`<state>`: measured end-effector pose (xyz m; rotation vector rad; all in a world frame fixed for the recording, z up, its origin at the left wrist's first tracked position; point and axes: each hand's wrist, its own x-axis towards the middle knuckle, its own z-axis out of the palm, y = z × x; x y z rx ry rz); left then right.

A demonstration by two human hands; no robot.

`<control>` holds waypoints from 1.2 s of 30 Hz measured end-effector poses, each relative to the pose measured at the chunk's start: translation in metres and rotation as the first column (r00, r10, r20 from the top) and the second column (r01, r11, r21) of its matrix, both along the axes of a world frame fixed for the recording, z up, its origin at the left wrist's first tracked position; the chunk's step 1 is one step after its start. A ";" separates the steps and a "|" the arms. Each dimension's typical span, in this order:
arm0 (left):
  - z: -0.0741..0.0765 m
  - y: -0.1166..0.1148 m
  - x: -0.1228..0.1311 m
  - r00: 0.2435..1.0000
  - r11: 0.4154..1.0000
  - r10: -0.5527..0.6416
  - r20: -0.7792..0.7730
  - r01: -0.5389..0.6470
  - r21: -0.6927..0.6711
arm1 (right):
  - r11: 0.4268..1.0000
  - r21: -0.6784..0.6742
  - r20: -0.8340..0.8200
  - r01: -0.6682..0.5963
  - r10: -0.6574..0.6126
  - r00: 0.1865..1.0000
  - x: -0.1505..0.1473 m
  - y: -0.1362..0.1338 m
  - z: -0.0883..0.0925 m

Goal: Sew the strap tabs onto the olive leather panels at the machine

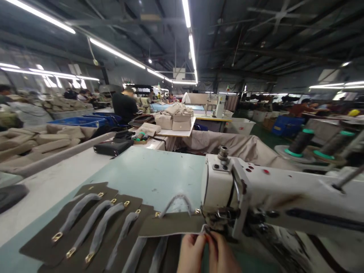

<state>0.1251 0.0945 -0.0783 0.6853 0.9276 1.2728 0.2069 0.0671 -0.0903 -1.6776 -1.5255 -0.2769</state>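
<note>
By the head of a white sewing machine, my left hand and my right hand are close together, fingertips pinched at the near edge of a dark olive panel. A pale edge runs along this panel. On its far side, a grey-wrapped handle arches up between gold metal fittings. The machine's needle is hidden from view. To the left, several similar panels overlap on the table, each bearing a wrapped handle with gold buckles.
The panels lie on a pale green tabletop. A black case sits at its back left, near a bin of beige pieces. Behind are stacked beige bags and a person in dark clothing. Thread spools stand at the right.
</note>
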 end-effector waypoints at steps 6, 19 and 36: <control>0.019 -0.012 -0.008 0.998 0.999 -0.045 -0.045 0.046 0.009 | 0.992 -0.126 -0.001 0.015 -0.015 1.000 -0.009 -0.014 0.028; 0.022 -0.023 -0.007 0.997 0.993 -0.082 0.008 0.083 -0.081 | 0.998 -0.021 -0.053 0.061 -0.062 0.997 -0.004 -0.027 0.038; 0.015 -0.022 -0.015 0.994 0.997 -0.073 -0.081 0.071 -0.028 | 0.998 -0.069 0.148 0.007 0.003 0.989 0.002 -0.028 0.038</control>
